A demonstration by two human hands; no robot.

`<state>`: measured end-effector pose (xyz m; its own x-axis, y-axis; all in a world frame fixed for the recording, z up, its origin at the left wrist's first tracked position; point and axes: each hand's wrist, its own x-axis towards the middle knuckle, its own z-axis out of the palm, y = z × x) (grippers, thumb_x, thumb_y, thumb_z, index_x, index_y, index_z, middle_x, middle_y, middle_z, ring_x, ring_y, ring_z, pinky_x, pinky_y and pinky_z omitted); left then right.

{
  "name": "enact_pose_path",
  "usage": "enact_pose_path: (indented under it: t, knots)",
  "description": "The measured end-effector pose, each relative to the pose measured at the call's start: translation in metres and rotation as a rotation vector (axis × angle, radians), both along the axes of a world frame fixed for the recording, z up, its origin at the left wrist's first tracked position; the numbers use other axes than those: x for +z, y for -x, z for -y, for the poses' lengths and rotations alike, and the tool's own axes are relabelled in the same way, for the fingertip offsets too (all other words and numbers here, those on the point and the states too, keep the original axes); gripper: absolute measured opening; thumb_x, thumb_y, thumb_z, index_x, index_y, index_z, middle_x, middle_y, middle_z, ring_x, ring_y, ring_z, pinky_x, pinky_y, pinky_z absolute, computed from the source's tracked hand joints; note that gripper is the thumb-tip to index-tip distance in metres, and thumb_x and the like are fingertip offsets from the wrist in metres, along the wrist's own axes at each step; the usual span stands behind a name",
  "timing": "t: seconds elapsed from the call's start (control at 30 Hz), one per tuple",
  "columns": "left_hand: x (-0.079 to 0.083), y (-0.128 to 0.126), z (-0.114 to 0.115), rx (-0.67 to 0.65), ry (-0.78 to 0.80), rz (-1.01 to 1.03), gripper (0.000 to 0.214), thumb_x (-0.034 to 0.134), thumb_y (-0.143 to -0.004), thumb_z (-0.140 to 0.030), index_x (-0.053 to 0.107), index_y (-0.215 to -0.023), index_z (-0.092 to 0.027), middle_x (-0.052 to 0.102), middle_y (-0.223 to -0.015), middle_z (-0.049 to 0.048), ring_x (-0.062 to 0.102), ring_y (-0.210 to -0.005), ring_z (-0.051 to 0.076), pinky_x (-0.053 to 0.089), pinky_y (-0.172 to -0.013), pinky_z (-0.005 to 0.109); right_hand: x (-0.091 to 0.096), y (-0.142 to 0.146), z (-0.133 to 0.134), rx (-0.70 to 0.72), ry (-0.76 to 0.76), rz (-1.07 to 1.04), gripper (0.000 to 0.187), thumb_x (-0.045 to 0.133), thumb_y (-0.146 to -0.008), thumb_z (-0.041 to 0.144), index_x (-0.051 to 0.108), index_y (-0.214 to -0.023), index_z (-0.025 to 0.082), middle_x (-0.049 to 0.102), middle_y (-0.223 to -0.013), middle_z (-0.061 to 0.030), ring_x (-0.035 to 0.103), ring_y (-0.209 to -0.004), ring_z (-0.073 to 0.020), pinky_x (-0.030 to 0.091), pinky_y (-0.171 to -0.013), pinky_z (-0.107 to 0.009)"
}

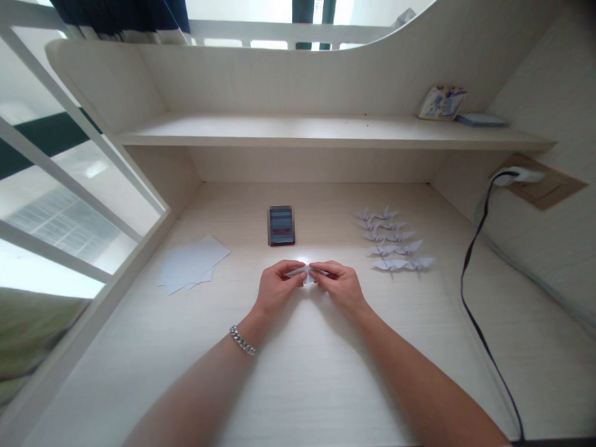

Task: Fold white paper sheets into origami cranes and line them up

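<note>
At the middle of the desk, my left hand (279, 286) and my right hand (340, 284) pinch a small white folded paper crane (307, 274) from its two sides. Fingers cover much of the crane, so its exact shape is partly hidden. A silver chain bracelet (243, 341) circles my left wrist. To the right of my hands stand several white paper cranes (399, 249) in two columns. Left of my hands lies a loose pile of white paper sheets (194, 261). Just beyond my hands is a dark phone-like device (281, 225) with a blurred screen.
A shelf (295, 129) runs across the back above the desk (313, 373), bearing a colourful small box (442, 102) and a flat bluish item (481, 120). A black cable (470, 309) hangs from the wall socket (541, 179) at right. White rails (51, 154) border the left side.
</note>
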<state>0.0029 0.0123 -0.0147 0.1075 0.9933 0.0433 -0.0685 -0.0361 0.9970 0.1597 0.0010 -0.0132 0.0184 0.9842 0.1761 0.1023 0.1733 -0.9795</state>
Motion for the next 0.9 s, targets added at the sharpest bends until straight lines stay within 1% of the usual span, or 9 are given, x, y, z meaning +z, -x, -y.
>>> enact_pose_path:
  t: [0.1,0.17,0.27,0.33,0.43,0.53,0.7,0.8,0.9]
  knots:
    - [-0.001,0.001,-0.001,-0.018,-0.006,0.002,0.026,0.073,-0.064,-0.030,0.069,-0.085,-0.014,0.068,-0.083,0.0070,0.063,-0.070,0.016,0.053,-0.062,0.028,-0.002,0.001,0.000,-0.006,0.015,-0.025,0.019,0.068,-0.070,0.033,0.073,-0.084,0.020,0.066,-0.077,-0.0048,0.060,-0.066,-0.0159,0.046,-0.058,-0.027]
    - [-0.002,0.002,-0.002,-0.047,-0.001,0.000,0.026,0.073,-0.065,-0.029,0.068,-0.084,-0.014,0.068,-0.082,0.0069,0.063,-0.071,0.017,0.052,-0.063,0.028,-0.004,0.001,-0.002,0.001,0.053,-0.038,0.019,0.070,-0.068,0.032,0.072,-0.081,0.019,0.068,-0.078,-0.0049,0.060,-0.066,-0.0163,0.047,-0.058,-0.027]
    - [-0.001,0.003,-0.002,-0.072,0.011,-0.007,0.025,0.073,-0.065,-0.030,0.067,-0.084,-0.014,0.068,-0.082,0.0067,0.063,-0.074,0.018,0.052,-0.064,0.027,-0.004,-0.001,-0.003,0.037,0.117,-0.053,0.020,0.070,-0.067,0.031,0.071,-0.083,0.018,0.069,-0.079,-0.0053,0.061,-0.067,-0.0170,0.047,-0.058,-0.027]
    - [-0.001,0.003,-0.002,-0.085,0.025,-0.003,0.024,0.072,-0.066,-0.030,0.066,-0.082,-0.014,0.068,-0.081,0.0065,0.063,-0.075,0.018,0.051,-0.063,0.027,-0.003,-0.002,-0.004,0.059,0.133,-0.049,0.019,0.069,-0.067,0.029,0.070,-0.082,0.018,0.069,-0.079,-0.0051,0.062,-0.068,-0.0173,0.048,-0.060,-0.027]
    - [0.001,0.002,-0.002,-0.110,0.042,-0.002,0.022,0.072,-0.066,-0.029,0.065,-0.080,-0.014,0.067,-0.079,0.0060,0.063,-0.073,0.017,0.051,-0.062,0.027,0.000,-0.003,-0.004,0.086,0.137,-0.033,0.014,0.068,-0.068,0.027,0.070,-0.079,0.018,0.069,-0.077,-0.0043,0.061,-0.069,-0.0169,0.048,-0.063,-0.027]
    - [0.002,0.003,-0.002,-0.134,0.055,-0.010,0.022,0.072,-0.065,-0.029,0.066,-0.081,-0.014,0.067,-0.077,0.0059,0.062,-0.071,0.017,0.051,-0.061,0.026,0.002,-0.003,-0.003,0.101,0.148,-0.024,0.013,0.068,-0.068,0.026,0.069,-0.078,0.018,0.068,-0.075,-0.0036,0.061,-0.069,-0.0164,0.047,-0.064,-0.028]
    - [0.005,0.004,-0.002,-0.136,0.095,-0.003,0.023,0.072,-0.064,-0.030,0.067,-0.080,-0.014,0.067,-0.077,0.0063,0.062,-0.069,0.017,0.050,-0.059,0.026,0.006,-0.002,-0.002,0.125,0.211,-0.054,0.016,0.067,-0.068,0.029,0.069,-0.078,0.017,0.067,-0.074,-0.0036,0.060,-0.065,-0.0155,0.047,-0.061,-0.028]
    - [0.005,0.005,-0.003,-0.145,0.096,-0.026,0.022,0.072,-0.065,-0.029,0.067,-0.079,-0.014,0.067,-0.076,0.0061,0.061,-0.067,0.016,0.050,-0.058,0.026,0.008,-0.001,-0.001,0.137,0.249,-0.083,0.016,0.068,-0.067,0.029,0.069,-0.078,0.017,0.067,-0.074,-0.0033,0.060,-0.066,-0.0155,0.048,-0.060,-0.027]
    - [0.005,0.005,-0.003,-0.150,0.088,-0.045,0.019,0.070,-0.066,-0.028,0.067,-0.079,-0.014,0.067,-0.075,0.0052,0.060,-0.065,0.015,0.050,-0.057,0.025,0.008,0.000,-0.001,0.119,0.302,-0.106,0.016,0.069,-0.066,0.028,0.069,-0.077,0.017,0.067,-0.073,-0.0037,0.060,-0.066,-0.0159,0.048,-0.058,-0.027]
